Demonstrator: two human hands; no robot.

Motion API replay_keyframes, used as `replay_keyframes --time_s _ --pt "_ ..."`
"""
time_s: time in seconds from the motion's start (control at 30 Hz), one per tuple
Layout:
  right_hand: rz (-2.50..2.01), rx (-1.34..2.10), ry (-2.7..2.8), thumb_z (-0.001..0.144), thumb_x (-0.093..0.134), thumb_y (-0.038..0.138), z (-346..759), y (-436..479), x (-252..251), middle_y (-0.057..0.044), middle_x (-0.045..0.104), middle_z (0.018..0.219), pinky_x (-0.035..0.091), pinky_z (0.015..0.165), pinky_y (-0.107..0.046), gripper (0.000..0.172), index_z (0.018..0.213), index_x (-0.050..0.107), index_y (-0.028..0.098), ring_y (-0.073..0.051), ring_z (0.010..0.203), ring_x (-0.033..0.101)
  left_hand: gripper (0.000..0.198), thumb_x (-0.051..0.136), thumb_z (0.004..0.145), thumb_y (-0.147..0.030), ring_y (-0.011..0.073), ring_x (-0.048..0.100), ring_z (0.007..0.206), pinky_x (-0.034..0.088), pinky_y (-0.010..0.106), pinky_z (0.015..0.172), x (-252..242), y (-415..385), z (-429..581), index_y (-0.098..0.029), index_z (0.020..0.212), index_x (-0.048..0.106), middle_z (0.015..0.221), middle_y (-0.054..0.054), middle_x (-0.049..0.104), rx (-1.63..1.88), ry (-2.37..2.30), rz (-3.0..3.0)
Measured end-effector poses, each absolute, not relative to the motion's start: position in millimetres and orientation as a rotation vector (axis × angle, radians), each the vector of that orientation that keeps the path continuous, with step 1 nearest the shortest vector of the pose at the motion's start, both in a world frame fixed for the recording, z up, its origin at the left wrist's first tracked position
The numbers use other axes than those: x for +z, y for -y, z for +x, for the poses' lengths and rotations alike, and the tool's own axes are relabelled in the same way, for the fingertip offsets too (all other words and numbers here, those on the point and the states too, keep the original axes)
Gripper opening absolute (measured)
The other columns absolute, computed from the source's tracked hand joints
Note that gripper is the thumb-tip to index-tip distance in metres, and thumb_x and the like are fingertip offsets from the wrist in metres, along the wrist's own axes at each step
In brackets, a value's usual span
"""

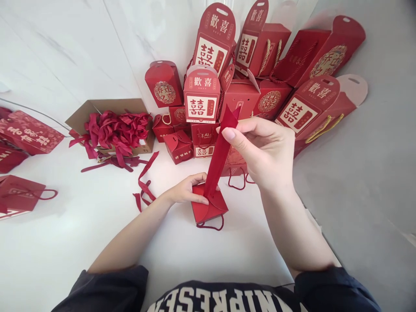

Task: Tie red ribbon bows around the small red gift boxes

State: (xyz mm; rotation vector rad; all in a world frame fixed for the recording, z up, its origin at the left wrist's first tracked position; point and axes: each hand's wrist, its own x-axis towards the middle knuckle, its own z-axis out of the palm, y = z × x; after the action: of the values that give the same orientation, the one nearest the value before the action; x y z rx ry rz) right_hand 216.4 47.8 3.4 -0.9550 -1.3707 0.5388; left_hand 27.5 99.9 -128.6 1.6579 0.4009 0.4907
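Observation:
A small red gift box (214, 209) with a cord handle rests on the white table. My left hand (190, 189) holds it at the left side, thumb over the top flaps and fingers round the back. My right hand (264, 145) is raised above the box, pinching the upper end of a dark red ribbon (218, 158) between thumb and fingers. The ribbon runs taut from there down to the top of the box, where its lower end meets the flaps.
An open cardboard box (147, 141) full of red ribbons stands at the back left. Loose ribbon (145, 186) lies left of my left hand. Stacked red gift boxes (242, 102) fill the back and right. More red boxes (22, 193) sit at the far left.

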Motion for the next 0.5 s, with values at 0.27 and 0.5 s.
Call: replay_keyframes --time_s 0.27,0.5 --pt "-0.931 0.548 1.353 0.081 0.072 0.036 218 -52 4 0.001 0.068 0.076 0.057 0.070 -0.032 0.015 0.074 0.067 0.024 -0.018 0.080 0.068 0.020 0.072 0.077 -0.036 0.0324 0.054 0.121 0.043 0.048 0.101 -139 -106 29 -0.018 0.084 0.078 0.099 0.017 0.073 0.514 -0.325 1.739" --pt "-0.853 0.674 1.381 0.078 0.075 0.036 223 -56 -8 0.002 0.066 0.069 0.054 0.063 -0.026 0.020 0.069 0.067 0.019 -0.013 0.069 0.064 0.017 0.079 0.072 -0.028 0.0285 0.056 0.115 0.041 0.043 0.104 -135 -105 31 -0.019 0.086 0.079 0.091 0.013 0.074 0.530 -0.291 1.820"
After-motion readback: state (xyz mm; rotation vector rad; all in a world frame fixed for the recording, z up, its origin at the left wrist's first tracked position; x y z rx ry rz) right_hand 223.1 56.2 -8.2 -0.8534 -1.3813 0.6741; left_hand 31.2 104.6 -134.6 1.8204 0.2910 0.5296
